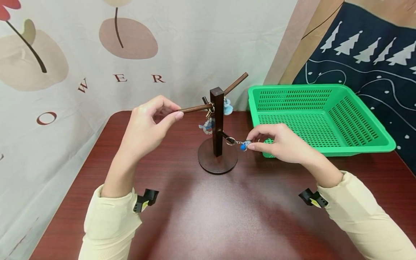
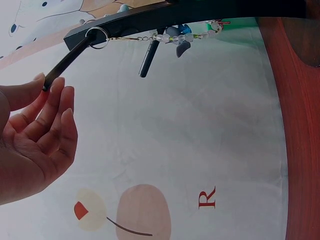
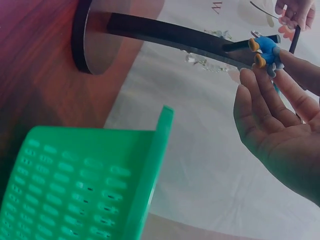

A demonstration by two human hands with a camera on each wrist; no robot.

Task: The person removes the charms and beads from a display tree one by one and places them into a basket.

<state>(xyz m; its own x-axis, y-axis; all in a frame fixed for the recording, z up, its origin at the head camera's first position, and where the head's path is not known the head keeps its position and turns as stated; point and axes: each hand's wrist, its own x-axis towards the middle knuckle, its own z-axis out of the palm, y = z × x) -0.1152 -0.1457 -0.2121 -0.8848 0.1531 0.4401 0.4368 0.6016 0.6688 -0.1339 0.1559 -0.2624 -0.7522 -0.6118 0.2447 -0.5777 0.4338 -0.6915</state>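
Observation:
A dark wooden stand (image 1: 217,122) with several pegs rises from a round base. My left hand (image 1: 147,124) pinches the end of its left peg (image 1: 196,108) between thumb and fingers. A ring (image 2: 97,38) with a beaded charm (image 2: 175,38) hangs on that peg close to the post. On the right, my right hand (image 1: 277,142) pinches a small blue figure keychain (image 1: 244,146). Its metal ring (image 1: 230,141) is around the low front peg, and the short chain stretches toward my fingers. Orange feet show on the blue figure (image 3: 266,50) in the right wrist view.
A green plastic basket (image 1: 325,148) stands right behind my right hand. Another light blue charm (image 1: 228,107) hangs at the upper right peg (image 1: 236,83). Behind the reddish-brown table (image 1: 182,216) hangs a printed cloth (image 1: 195,43).

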